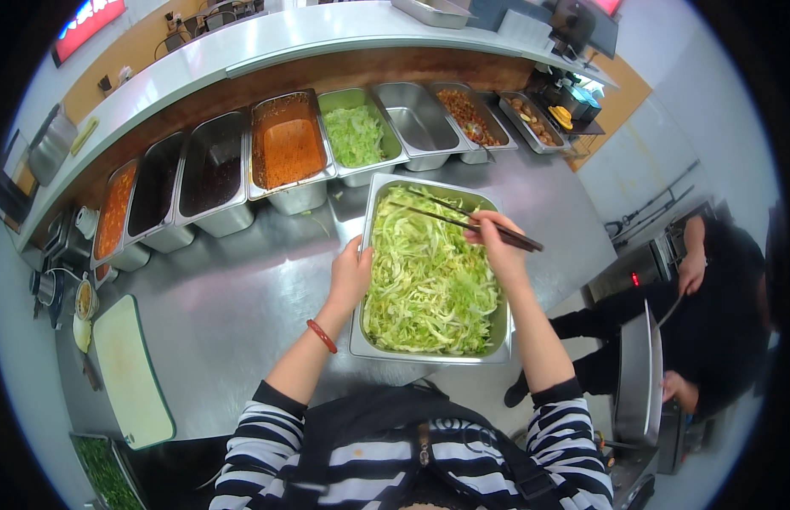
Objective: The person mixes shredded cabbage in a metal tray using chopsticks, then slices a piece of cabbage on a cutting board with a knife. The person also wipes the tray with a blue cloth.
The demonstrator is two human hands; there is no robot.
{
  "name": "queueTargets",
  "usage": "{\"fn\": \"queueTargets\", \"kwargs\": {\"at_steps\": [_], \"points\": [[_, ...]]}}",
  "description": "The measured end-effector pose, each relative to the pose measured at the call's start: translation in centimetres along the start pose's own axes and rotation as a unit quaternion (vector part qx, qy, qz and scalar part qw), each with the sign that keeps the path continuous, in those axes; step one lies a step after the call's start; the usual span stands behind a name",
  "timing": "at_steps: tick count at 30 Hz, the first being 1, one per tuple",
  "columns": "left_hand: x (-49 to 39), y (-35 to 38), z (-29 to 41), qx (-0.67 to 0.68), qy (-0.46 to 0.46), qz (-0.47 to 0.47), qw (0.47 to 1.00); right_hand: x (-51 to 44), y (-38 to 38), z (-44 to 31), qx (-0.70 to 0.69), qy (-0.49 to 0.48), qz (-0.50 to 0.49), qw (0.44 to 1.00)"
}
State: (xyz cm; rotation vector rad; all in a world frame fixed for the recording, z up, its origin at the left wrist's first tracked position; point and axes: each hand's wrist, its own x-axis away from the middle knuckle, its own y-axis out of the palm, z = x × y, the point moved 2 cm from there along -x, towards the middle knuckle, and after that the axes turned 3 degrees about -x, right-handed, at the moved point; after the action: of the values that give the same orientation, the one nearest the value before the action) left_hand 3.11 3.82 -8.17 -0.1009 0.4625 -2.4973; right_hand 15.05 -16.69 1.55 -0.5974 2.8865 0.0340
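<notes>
Before me is a deep stainless steel pan (364, 347) heaped with shredded lettuce or cabbage (426, 280). My left hand (351, 273) grips the pan's left rim, with the thumb on top and the fingers hidden under the edge. In my right hand (500, 245) is a pair of dark chopsticks (458, 218), held over the far right part of the pan. Their tips are slightly apart above the shreds, near the far left corner. Just beyond the pan, a second steel pan (395, 153) holds lighter green shredded leaves (353, 135).
Along the counter's back stand pans of orange-red sauce (291, 150), dark liquid (211, 172), diced food (465, 115) and round brown pieces (532, 120). A cutting board (130, 370) lies left on the steel worktop (242, 306). At right, another person (707, 319) holds a large pan (637, 376).
</notes>
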Motion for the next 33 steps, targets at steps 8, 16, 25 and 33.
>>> {"fn": "queueTargets", "kwargs": {"at_steps": [8, 16, 25, 33], "points": [[0.1, 0.2, -0.3, 0.029, 0.007, 0.014, 0.999, 3.9, -10.1, 1.2, -0.055, 0.072, 0.147, 0.985], [-0.1, 0.4, -0.8, -0.002, 0.047, 0.035, 0.998, 7.5, -8.9, -1.6, -0.064, 0.055, 0.144, 0.986], [-0.3, 0.5, -1.4, 0.013, 0.033, 0.021, 0.999, 6.3, -10.5, -0.3, 0.031, 0.02, 0.185, 0.982], [-0.2, 0.3, -1.5, -0.021, 0.072, 0.038, 0.996, 12.0, -9.3, -5.4, 0.095, 0.03, 0.127, 0.987]]}}
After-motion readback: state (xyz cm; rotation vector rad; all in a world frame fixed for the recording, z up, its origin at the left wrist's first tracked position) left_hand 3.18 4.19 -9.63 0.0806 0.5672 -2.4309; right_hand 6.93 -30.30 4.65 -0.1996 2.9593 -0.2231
